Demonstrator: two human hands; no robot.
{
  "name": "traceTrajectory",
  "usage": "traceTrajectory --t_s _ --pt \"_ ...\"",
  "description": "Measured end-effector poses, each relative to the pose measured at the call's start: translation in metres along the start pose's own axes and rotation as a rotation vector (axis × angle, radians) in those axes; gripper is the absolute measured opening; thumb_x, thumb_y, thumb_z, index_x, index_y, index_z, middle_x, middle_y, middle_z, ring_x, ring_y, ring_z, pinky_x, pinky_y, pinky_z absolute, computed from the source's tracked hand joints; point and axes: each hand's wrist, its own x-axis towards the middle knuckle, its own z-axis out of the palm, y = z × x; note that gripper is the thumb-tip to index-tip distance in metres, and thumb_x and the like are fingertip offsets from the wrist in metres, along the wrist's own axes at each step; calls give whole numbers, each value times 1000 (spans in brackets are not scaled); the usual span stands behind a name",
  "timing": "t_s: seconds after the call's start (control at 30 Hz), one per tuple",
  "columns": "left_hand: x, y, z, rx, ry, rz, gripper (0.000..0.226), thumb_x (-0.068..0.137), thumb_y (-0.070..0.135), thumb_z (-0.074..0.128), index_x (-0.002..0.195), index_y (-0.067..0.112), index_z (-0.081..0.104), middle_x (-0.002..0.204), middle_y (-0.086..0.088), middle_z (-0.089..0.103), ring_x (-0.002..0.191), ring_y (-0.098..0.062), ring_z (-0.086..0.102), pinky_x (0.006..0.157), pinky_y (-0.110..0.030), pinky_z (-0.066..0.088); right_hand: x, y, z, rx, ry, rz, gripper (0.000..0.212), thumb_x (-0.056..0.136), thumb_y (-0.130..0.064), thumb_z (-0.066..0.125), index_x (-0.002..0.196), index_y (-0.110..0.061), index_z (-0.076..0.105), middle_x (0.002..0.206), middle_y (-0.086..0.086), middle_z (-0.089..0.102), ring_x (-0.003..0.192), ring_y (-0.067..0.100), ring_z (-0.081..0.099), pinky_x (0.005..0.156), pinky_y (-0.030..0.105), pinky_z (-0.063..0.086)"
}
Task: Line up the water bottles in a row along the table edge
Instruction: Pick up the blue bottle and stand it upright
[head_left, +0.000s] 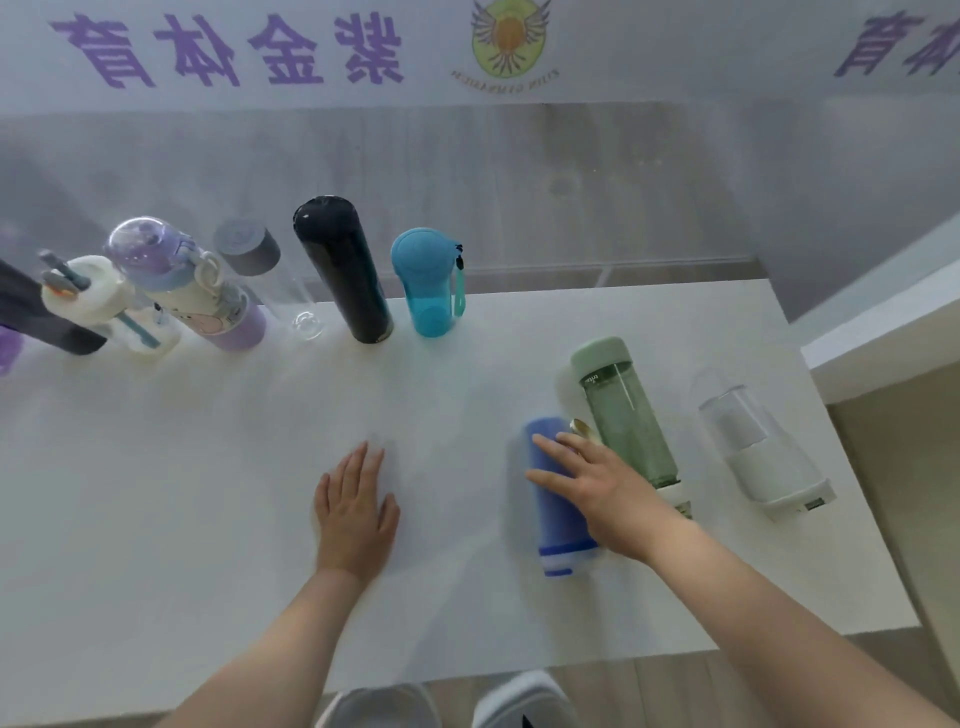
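Note:
Several bottles stand in a row along the far edge of the white table (208, 493): a white straw bottle (98, 306), a purple cartoon bottle (182, 286), a clear grey-capped bottle (260, 265), a black flask (343, 270) and a teal bottle (426, 280). A blue bottle (556, 509) stands nearer me at the right, with my right hand (597, 488) wrapped around its side. Just behind stand a green bottle (623, 410) and a clear white-based bottle (758, 447). My left hand (358, 514) lies flat on the table, holding nothing.
A dark bottle (36, 317) leans in at the far left edge of view. A glass wall with purple lettering (228, 49) rises behind the table. A ledge (883, 343) adjoins the table's right side. My shoes (447, 701) show below the near edge.

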Motion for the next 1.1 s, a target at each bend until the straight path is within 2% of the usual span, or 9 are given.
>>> traceTrajectory --t_s 0.13,0.27,0.37,0.5,0.63,0.73,0.83,0.93,1.1 --pt "-10 18 17 77 -5 -24 62 84 35 36 142 15 41 148 -9 42 136 -26 34 112 -43 17 1 12 -1 -125 -35 -142 90 37 -6 84 124 -24 67 137 13 59 118 35 62 92 45 54" --pt "-10 17 18 106 22 -25 62 85 35 35 144 16 39 151 -7 38 139 -26 31 114 -40 14 6 16 7 -155 11 -185 95 44 -4 80 133 -23 57 140 15 55 123 38 54 96 49 50" --pt "-9 21 18 102 29 -49 62 85 34 36 144 16 39 151 -7 39 139 -26 32 114 -43 17 6 17 20 -94 91 -169 94 53 -1 80 137 -21 45 143 17 51 127 38 41 100 52 46" --pt "-10 24 19 81 33 -63 62 84 32 36 143 15 40 151 -8 38 138 -27 32 115 -44 17 7 7 28 -72 165 -106 83 57 -6 81 134 -18 55 142 20 51 124 43 49 101 53 44" --pt "-10 27 18 86 41 -79 61 85 31 34 144 16 39 152 -7 37 140 -26 30 116 -42 14 11 -4 27 31 170 -15 91 56 -13 83 138 -18 44 144 21 49 123 47 50 99 54 47" --pt "-10 28 17 85 43 -85 61 85 32 33 144 17 39 152 -5 37 140 -25 30 116 -41 13 11 -4 24 199 248 66 92 62 -18 86 141 -17 39 146 23 43 126 50 46 100 56 45" --pt "-10 29 16 85 40 -84 61 84 32 34 142 17 41 151 -6 38 139 -25 32 115 -42 15 8 -4 22 347 360 126 87 73 -30 82 145 -14 36 149 23 40 133 43 40 109 48 37" --pt "-10 29 16 90 31 -89 61 84 32 34 143 18 40 152 -5 36 140 -24 30 116 -40 14 12 -6 18 359 386 135 80 81 -45 64 146 -8 35 151 18 40 136 32 37 115 40 31" --pt "-9 30 14 89 25 -94 61 83 33 35 142 18 41 151 -5 38 139 -25 32 115 -41 14 13 -12 19 476 413 211 83 79 -53 59 146 -12 31 150 13 43 137 24 37 113 34 33"
